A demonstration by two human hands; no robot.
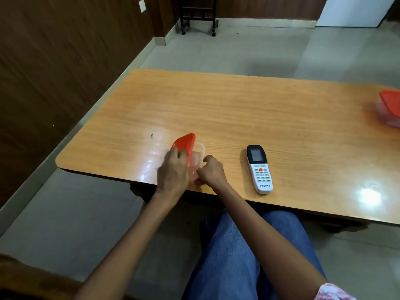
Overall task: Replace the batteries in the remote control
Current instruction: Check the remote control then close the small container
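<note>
Gripping an orange lid [184, 144], both hands work near the table [216, 109] edge.

- Even, fairly bright indoor light, soft rather than harsh.
- White glare patches sit on the glossy counter [238, 109]: one bright spot at the near right, streaks left of the left hand [173, 169].
- The tiled floor [270, 50] shows a pale sheen and a faint dark smudge of shadow beyond the counter.
- The red-lidded box [390, 107] at the right edge is smeared and blurred.
- Wide-angle bending curves the counter's edges and the wall.
</note>
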